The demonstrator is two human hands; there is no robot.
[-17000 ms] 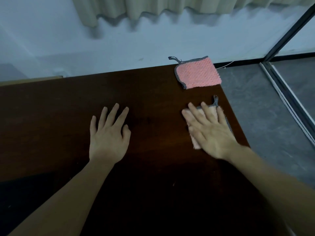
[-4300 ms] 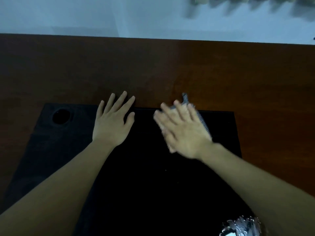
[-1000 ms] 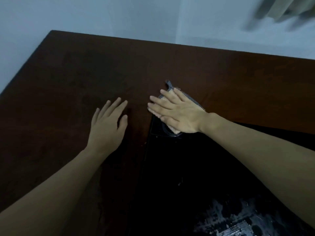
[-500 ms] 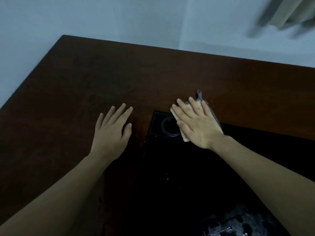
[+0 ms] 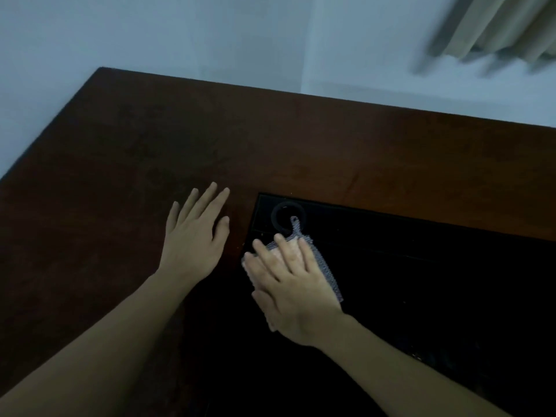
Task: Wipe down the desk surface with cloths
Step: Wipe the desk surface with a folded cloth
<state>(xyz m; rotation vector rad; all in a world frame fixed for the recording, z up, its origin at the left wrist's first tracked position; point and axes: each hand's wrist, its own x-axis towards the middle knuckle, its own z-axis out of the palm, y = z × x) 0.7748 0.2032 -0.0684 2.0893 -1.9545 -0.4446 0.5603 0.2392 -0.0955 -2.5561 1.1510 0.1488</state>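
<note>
A pale wall stands behind a dark brown desk, and the blurred hem of a beige curtain hangs at the upper right. Set into the desk is a black panel with a round ring near its far left corner.

The cloth — pale with a grey woven border — lies flat on the black panel, just inside its left edge, under the right hand. That hand presses palm-down on it, fingers straight and slightly spread; the cloth shows between the fingers, beyond the fingertips and along the little-finger side. A small grey loop at the cloth's far corner reaches past the fingertips and overlaps the ring's near rim.

The left hand rests flat on the brown wood just beside the panel's left edge — fingers straight, close together, thumb alongside, holding nothing. Its thumb side is near the right hand's fingertips without touching them. Both bare forearms run back toward the lower edge of the view.
</note>
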